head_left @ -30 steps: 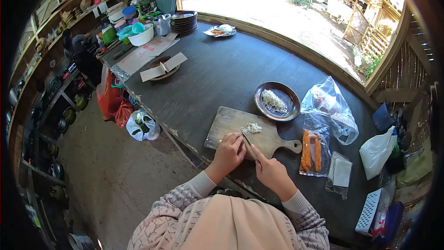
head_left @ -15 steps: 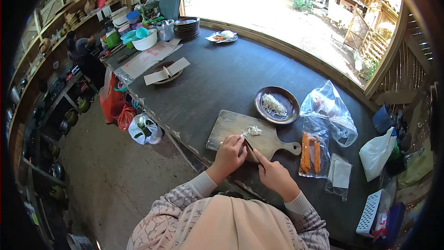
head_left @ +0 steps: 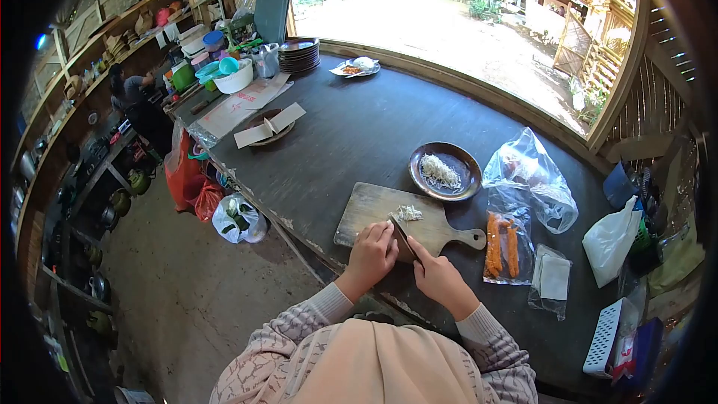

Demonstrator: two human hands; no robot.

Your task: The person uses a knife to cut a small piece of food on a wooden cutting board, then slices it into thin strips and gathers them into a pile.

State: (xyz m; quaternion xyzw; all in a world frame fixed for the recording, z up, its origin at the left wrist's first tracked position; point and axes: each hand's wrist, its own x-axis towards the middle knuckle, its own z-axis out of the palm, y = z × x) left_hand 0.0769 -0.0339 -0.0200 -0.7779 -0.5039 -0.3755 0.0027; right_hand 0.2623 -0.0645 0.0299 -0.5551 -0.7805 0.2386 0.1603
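A wooden cutting board with a short handle lies near the table's front edge. On it is a small heap of pale shredded food. My right hand is closed round the handle of a knife, whose blade points up and left over the board. At the board's front left, my left hand has its fingers bent together against a pale piece beside the blade, mostly hidden by the fingers. Behind the board, a brown plate holds more pale shreds.
Right of the board lie a bag of orange sticks, a clear plastic bag and a white packet. Stacked plates and a white basin stand far left. Another person is at the left wall.
The knife blade stands slightly differently beside my left fingertips, and my right hand has shifted slightly left. The whole view has tilted a little. Both hands keep their hold.
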